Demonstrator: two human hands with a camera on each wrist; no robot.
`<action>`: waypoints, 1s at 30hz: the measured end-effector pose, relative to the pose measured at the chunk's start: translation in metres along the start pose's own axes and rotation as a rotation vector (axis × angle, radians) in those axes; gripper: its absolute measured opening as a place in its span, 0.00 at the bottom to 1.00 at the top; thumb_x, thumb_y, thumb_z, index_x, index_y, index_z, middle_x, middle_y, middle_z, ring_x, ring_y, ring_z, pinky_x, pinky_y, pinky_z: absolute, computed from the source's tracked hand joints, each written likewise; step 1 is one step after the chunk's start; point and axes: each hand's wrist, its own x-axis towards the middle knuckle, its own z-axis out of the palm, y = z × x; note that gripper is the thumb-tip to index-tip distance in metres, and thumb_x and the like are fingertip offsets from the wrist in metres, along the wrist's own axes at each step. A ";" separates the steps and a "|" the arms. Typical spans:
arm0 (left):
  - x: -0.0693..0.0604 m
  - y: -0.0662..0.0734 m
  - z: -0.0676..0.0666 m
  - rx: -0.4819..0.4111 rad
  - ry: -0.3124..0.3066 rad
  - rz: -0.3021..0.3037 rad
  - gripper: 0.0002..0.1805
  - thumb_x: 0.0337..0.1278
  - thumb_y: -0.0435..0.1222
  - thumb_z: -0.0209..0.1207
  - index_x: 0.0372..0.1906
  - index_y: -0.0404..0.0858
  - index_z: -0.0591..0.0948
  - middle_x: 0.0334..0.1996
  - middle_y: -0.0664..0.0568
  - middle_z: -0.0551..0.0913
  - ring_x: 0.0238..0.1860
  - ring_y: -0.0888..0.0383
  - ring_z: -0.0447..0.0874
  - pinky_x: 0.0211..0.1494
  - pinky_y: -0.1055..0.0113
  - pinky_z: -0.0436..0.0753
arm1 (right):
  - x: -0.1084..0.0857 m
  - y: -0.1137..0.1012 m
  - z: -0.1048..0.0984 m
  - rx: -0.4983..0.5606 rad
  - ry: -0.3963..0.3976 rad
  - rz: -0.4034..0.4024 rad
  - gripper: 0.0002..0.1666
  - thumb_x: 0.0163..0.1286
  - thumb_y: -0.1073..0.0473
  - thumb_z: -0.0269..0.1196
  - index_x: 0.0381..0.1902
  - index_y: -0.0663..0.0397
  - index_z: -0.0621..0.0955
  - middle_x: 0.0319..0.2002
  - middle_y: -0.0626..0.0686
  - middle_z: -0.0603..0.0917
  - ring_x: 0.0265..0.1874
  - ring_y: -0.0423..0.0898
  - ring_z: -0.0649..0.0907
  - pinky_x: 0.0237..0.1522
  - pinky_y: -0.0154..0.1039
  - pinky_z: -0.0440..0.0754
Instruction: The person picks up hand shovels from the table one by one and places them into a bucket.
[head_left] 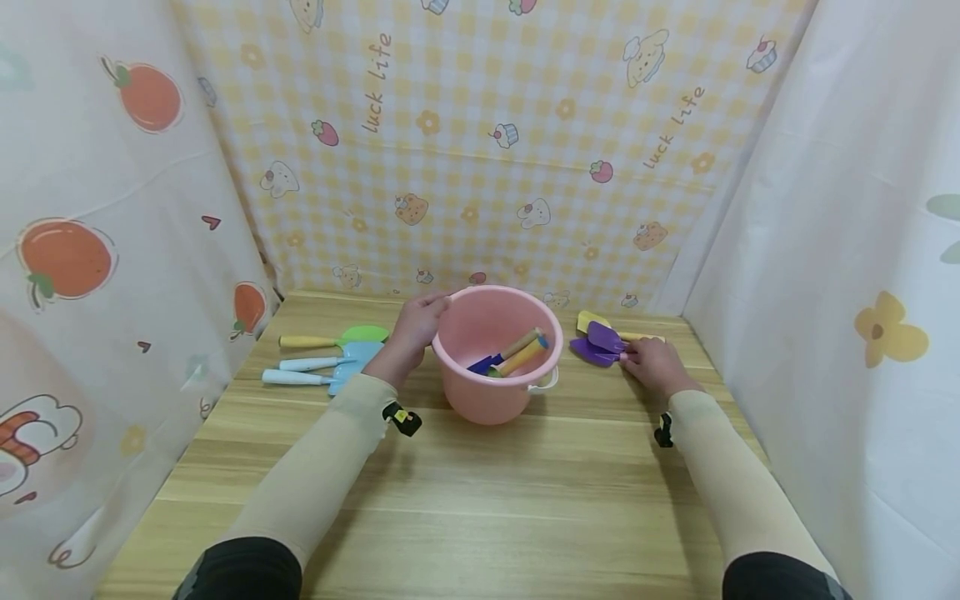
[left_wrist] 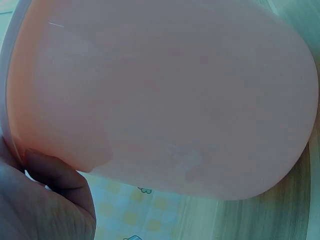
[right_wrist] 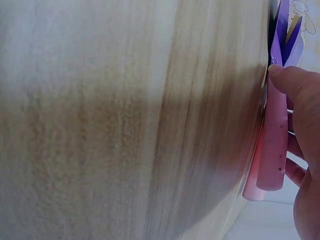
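My left hand [head_left: 415, 333] grips the rim of a pink bucket [head_left: 487, 408], thumb curled against its outer wall in the left wrist view. Inside the bucket lie small toy tools with blue parts and tan handles [head_left: 522, 357]. On the right, my right hand [head_left: 658, 365] pinches a purple toy shovel [head_left: 603, 336] by its pink handle [right_wrist: 276, 135]. A second pink handle [right_wrist: 254, 180] shows beside it in the right wrist view, belonging to another purple shovel [head_left: 592, 352]. Some of the right fingers are hidden behind the handle.
A yellow toy shovel [head_left: 592, 320] lies behind the purple ones. Left of the bucket lie a green shovel [head_left: 365, 333] with a yellow handle and two light-blue shovels [head_left: 345, 377]. The wooden table [head_left: 510, 508] is bordered by printed curtains [head_left: 480, 167]. A white handle [head_left: 545, 383] hangs at the bucket's side.
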 end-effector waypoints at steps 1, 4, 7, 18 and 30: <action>0.000 0.000 0.000 0.001 0.000 0.000 0.24 0.84 0.49 0.58 0.74 0.46 0.84 0.68 0.46 0.85 0.63 0.48 0.86 0.63 0.52 0.88 | 0.000 0.000 0.000 -0.003 0.003 0.001 0.17 0.80 0.52 0.70 0.47 0.63 0.90 0.44 0.65 0.91 0.46 0.68 0.88 0.55 0.70 0.81; 0.000 0.000 0.000 0.007 -0.001 -0.001 0.24 0.84 0.50 0.57 0.74 0.47 0.84 0.68 0.47 0.85 0.63 0.48 0.86 0.63 0.53 0.89 | -0.001 -0.001 0.000 -0.016 0.007 0.000 0.17 0.79 0.52 0.71 0.47 0.63 0.90 0.43 0.65 0.91 0.46 0.69 0.88 0.55 0.71 0.81; 0.000 -0.001 0.000 0.014 0.002 -0.001 0.24 0.84 0.50 0.57 0.74 0.47 0.84 0.68 0.47 0.85 0.62 0.49 0.86 0.61 0.54 0.89 | -0.002 -0.002 0.000 -0.028 -0.002 0.013 0.19 0.79 0.50 0.71 0.50 0.63 0.89 0.44 0.66 0.90 0.47 0.69 0.87 0.56 0.71 0.80; 0.001 0.000 0.001 0.015 0.007 -0.022 0.25 0.82 0.50 0.58 0.74 0.46 0.84 0.66 0.48 0.86 0.62 0.50 0.86 0.62 0.55 0.89 | -0.003 0.000 0.004 -0.035 -0.007 0.013 0.17 0.83 0.51 0.67 0.50 0.62 0.88 0.45 0.65 0.87 0.48 0.69 0.86 0.53 0.72 0.79; 0.001 0.001 0.000 0.007 0.007 -0.029 0.25 0.84 0.50 0.57 0.75 0.45 0.83 0.68 0.46 0.85 0.62 0.49 0.86 0.63 0.53 0.89 | -0.005 -0.001 0.007 0.004 0.036 -0.080 0.16 0.85 0.54 0.65 0.50 0.66 0.86 0.45 0.67 0.87 0.47 0.70 0.87 0.53 0.69 0.84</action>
